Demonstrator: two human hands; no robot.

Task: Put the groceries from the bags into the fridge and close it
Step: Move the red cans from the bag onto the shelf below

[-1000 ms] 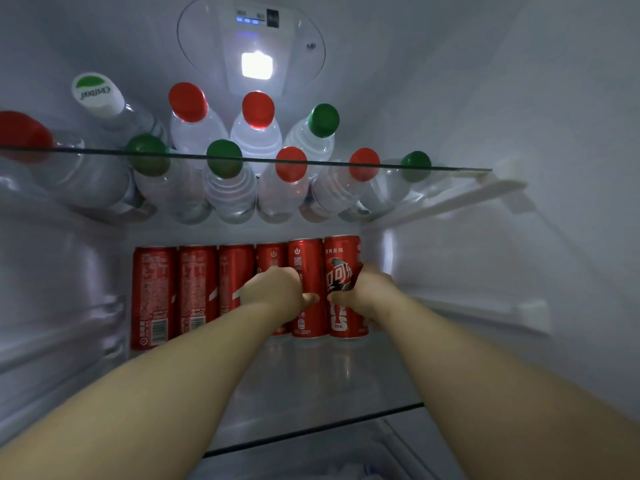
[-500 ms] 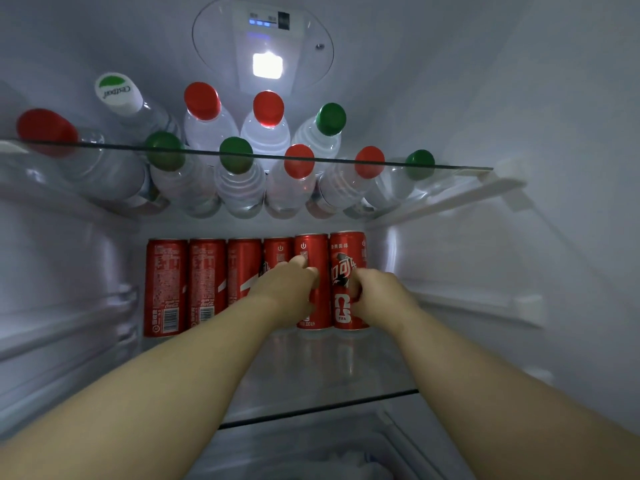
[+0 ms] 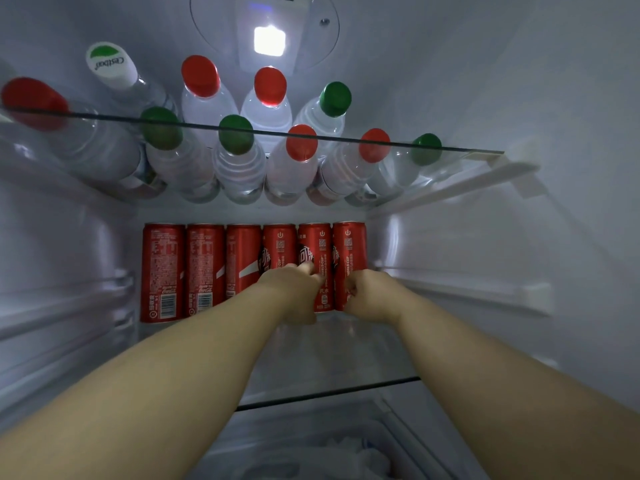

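Observation:
Six red cola cans (image 3: 204,268) stand in a row at the back of the fridge's middle glass shelf (image 3: 332,355). My left hand (image 3: 294,294) reaches in and pinches the fifth can (image 3: 317,244) from its left, hiding the lower part of the fourth can. With its fingers curled, my right hand (image 3: 372,296) holds the lower right side of the rightmost can (image 3: 350,244). Both cans stand upright on the shelf, touching their neighbours.
Several water bottles (image 3: 239,157) with red, green and white caps fill the upper glass shelf (image 3: 450,148). The fridge lamp (image 3: 269,41) shines at the back top. Below the middle shelf is a drawer (image 3: 391,417) holding something white (image 3: 346,455). Bare shelf glass lies in front of the cans.
The two right cans have turned, so the rightmost one now shows its code side instead of its logo. The view has moved closer and tilted; both hands stay at these cans.

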